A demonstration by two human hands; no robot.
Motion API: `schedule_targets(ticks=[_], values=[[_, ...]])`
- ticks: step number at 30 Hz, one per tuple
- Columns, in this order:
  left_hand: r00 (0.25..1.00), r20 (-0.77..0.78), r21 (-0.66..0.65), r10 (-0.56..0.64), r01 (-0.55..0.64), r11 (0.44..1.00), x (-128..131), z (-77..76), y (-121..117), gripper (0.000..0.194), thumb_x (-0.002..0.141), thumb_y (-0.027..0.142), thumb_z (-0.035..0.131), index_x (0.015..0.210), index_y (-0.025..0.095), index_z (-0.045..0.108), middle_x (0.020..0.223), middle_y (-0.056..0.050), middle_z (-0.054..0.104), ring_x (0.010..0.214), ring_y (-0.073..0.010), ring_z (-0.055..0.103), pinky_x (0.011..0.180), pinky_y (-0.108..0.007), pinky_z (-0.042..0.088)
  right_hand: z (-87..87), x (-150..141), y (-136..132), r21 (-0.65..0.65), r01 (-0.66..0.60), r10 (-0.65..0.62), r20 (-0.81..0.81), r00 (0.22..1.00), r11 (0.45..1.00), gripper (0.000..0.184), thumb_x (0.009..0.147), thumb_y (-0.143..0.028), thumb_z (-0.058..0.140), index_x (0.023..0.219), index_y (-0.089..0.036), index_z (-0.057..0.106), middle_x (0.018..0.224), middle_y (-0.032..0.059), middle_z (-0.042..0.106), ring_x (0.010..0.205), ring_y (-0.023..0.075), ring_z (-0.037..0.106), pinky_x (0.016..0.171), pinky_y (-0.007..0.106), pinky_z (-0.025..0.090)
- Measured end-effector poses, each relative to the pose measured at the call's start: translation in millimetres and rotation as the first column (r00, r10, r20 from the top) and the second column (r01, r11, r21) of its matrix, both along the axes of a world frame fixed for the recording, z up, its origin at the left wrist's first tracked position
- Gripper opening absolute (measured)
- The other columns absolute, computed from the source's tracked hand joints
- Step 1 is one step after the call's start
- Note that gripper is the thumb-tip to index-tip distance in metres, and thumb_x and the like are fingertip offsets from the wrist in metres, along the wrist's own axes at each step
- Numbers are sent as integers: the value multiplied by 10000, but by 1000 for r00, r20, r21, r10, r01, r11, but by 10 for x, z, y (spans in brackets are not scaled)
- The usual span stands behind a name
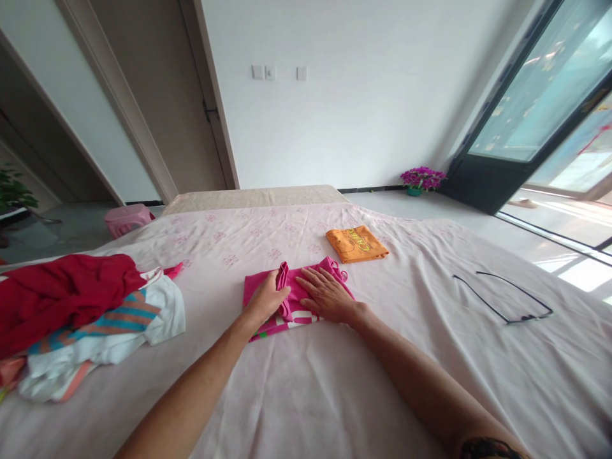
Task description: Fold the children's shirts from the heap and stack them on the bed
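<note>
A pink garment [258, 288] with white and green print lies partly folded on the pale pink sheet [296, 395] in front of me. My left hand [266, 298] grips a raised fold of it near the middle, fingers wrapped round the cloth. Flat on the garment's right part rests my right hand [327, 294], its fingers stretched out. Thin straps or loops of the cloth stick out beyond the right fingertips. Just behind and to the right sits a folded orange garment [357, 245] with yellow lettering, touched by neither hand.
Heaped clothes, a red garment [71, 293] over a white one [165, 312] with stripes, lie at the left. Eyeglasses [507, 319] rest on the sheet at the right. Beyond are a pink stool [128, 218], purple flowers [423, 178] and a glass door [540, 95].
</note>
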State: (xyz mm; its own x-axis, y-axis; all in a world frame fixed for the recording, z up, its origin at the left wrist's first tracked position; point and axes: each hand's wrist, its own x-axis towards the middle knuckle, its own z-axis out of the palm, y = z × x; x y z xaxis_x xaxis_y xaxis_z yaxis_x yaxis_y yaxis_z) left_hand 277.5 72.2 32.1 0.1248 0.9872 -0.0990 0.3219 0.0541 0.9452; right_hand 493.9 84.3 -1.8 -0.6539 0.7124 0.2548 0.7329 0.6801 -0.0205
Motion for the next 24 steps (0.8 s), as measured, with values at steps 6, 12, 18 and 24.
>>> schedule_targets(ticks=[6,12,18,24], values=[[992,-16,-71,-125,124,990,17,-82,-51,611,866,369,566,1416,137,436,972,-86,693,733,-176,692,632,-282,532,12,-14,-4,-45,-1,0,-30,1000,999,620,979,-521,459,1499,-189,404,1566,129,355,1442,296,319,1194,507,223],[838,-486,362,250,-67,930,-598,-184,60,465,852,301,560,1296,164,558,1222,-141,612,1096,-230,632,981,-365,472,348,113,48,-207,57,-109,-249,962,977,478,1037,-417,316,1446,-222,467,1452,92,519,1354,236,448,1115,411,356],[811,-546,139,209,-158,978,-857,-321,150,676,834,449,605,1413,169,396,1132,-128,685,1031,-260,672,868,-347,498,525,445,221,-396,638,-724,-110,680,660,551,979,-558,354,1404,-221,453,1295,167,581,1112,319,608,870,423,469],[877,-408,103,254,-233,967,-654,-267,90,602,798,322,667,1355,228,461,1039,-60,728,890,-219,700,775,-303,518,329,445,176,-407,561,-649,-112,752,720,513,896,-450,557,1352,-223,499,1256,129,632,1102,285,611,884,366,451]])
